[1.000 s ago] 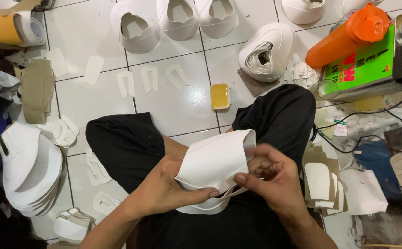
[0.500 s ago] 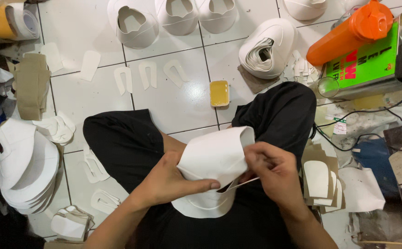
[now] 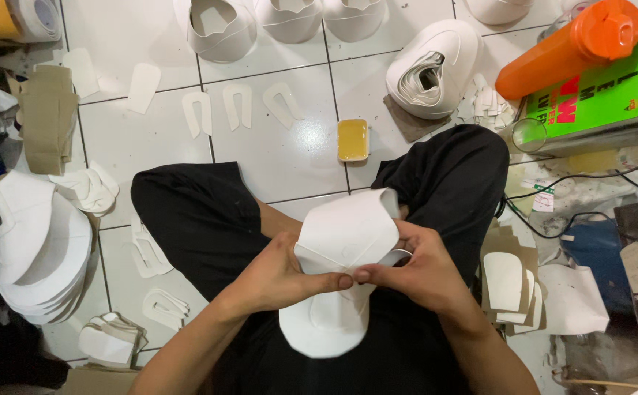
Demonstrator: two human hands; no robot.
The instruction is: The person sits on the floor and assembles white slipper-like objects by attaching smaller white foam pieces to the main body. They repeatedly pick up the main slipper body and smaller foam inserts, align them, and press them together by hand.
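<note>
A white tiled floor [image 3: 290, 157] with dark grout lines spreads under a seated person whose crossed legs in black trousers [image 3: 202, 219] fill the middle of the view.

Over the lap, both thumbs meet tip to tip on a curved white shoe-upper piece of stiff sheet material [image 3: 341, 271]. The left hand [image 3: 282, 274] pinches its left edge, thumb on top and fingers tucked beneath; the right hand [image 3: 414, 267] closes on its right edge, with a thin white strip looping out past the knuckles. The piece is folded, its upper flap rising toward the knees and its rounded lower end hanging toward the person's body.

Taking that white piece as the landmark: straight beyond it, past the knees, a small rectangular tray of yellow glue [image 3: 353, 139] sits on the tile. Further beyond lie three flat white U-shaped cut-outs [image 3: 242, 106], and past them a row of formed white uppers [image 3: 222, 29]. Beyond and to its right rests a bundle of nested white uppers [image 3: 436, 69], then an orange plastic bottle [image 3: 568, 47] lying on a green metal can [image 3: 590, 102]. Just to its right stands a stack of brown-backed white tongue pieces [image 3: 509, 281]. Well to its left is a pile of large white panels [image 3: 37, 249], with folded tan card [image 3: 44, 117] beyond that pile.
</note>
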